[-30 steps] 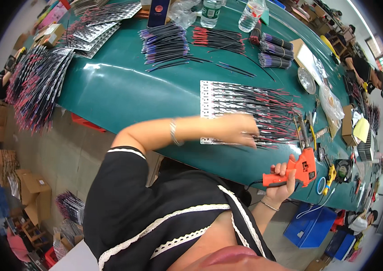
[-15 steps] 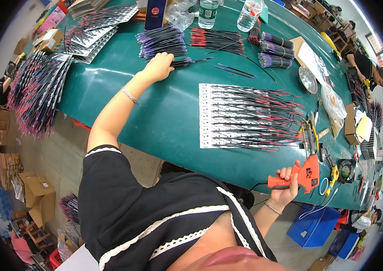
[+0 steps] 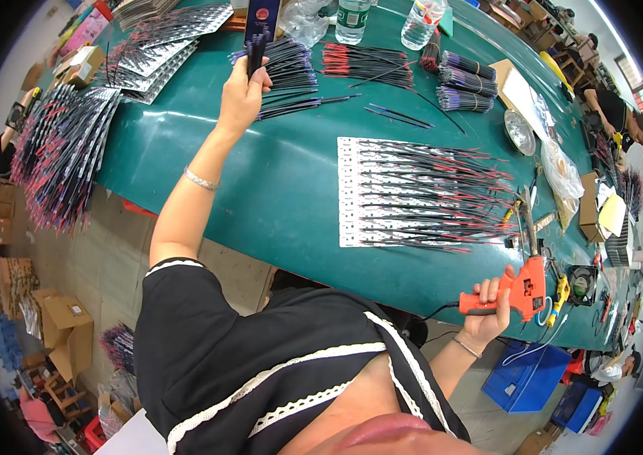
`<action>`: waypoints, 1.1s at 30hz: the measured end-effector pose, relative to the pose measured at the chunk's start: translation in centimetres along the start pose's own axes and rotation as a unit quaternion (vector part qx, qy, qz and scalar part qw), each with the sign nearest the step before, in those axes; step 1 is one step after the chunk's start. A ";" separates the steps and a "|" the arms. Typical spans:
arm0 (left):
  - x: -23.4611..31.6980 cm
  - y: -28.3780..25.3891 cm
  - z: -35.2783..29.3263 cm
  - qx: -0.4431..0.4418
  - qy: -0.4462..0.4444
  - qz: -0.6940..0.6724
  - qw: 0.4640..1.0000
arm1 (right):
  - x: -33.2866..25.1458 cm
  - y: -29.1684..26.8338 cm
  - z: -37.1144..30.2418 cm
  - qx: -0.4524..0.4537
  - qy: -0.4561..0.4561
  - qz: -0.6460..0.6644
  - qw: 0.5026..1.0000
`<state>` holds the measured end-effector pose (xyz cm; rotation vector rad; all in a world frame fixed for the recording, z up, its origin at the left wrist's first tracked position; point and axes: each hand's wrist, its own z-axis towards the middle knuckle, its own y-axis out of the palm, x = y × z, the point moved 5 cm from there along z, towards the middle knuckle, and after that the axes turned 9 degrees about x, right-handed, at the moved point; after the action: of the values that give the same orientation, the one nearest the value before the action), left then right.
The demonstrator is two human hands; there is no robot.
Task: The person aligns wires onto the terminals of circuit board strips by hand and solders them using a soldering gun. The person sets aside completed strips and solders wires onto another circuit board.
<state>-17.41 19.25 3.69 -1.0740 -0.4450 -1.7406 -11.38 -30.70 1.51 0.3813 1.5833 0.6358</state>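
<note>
My left hand (image 3: 242, 97) is raised over the far left of the table, closed round a small bunch of black wires (image 3: 257, 54) with bluish ends, held upright. Beside it lies a pile of the same blue-ended wires (image 3: 291, 68), with a few more spread nearer me. In my right hand (image 3: 492, 303), at the table's front edge, is an orange-red soldering gun (image 3: 525, 292), its metal tip pointing away from me. Between the hands lies a white circuit board panel (image 3: 348, 193) covered with rows of black and red-ended wires.
Red-ended wires (image 3: 367, 68) and banded wire bundles (image 3: 467, 80) lie at the back, near two water bottles (image 3: 352, 23). Wired panels (image 3: 71, 152) are stacked at the left edge. A metal dish (image 3: 519, 133), plastic bag (image 3: 560, 178) and small fan (image 3: 583, 284) occupy the right.
My left hand has lifted a bunch of wires off the table, up and to the left, turning it upright. My right hand has shifted slightly right with the soldering gun.
</note>
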 end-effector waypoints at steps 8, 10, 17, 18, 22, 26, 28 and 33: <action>-1.6 -0.4 -3.9 0.038 -0.025 -0.109 0.993 | 0.0 1.0 0.0 -0.025 0.000 0.004 1.000; -1.7 0.4 -4.0 0.023 -0.065 -0.123 0.990 | 0.4 1.2 -0.2 -0.023 0.003 0.010 1.000; 4.0 3.1 -7.4 -0.248 -0.034 0.089 0.964 | 3.0 2.5 -1.6 -0.054 0.056 0.020 0.997; 4.6 3.5 -9.1 -0.341 -0.008 0.148 0.928 | 3.4 2.6 -2.0 -0.039 0.059 0.014 0.997; 5.1 5.1 -14.8 -0.518 -0.178 0.053 0.835 | 5.8 2.3 -1.3 -0.006 0.093 0.006 0.996; 4.6 5.0 -15.7 -0.489 -0.200 0.032 0.849 | 6.8 3.4 0.2 -0.027 0.107 -0.046 0.993; 4.7 5.0 -15.5 -0.474 -0.191 0.029 0.859 | 7.0 3.7 1.2 -0.024 0.101 -0.063 0.993; 4.8 5.3 -15.7 -0.470 -0.208 0.048 0.856 | 7.8 4.2 3.3 -0.017 0.085 -0.058 0.995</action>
<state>-20.37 3.15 -1.75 -2.1463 0.2729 -1.6247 -9.59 -22.24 -2.25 0.2120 1.7400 0.6171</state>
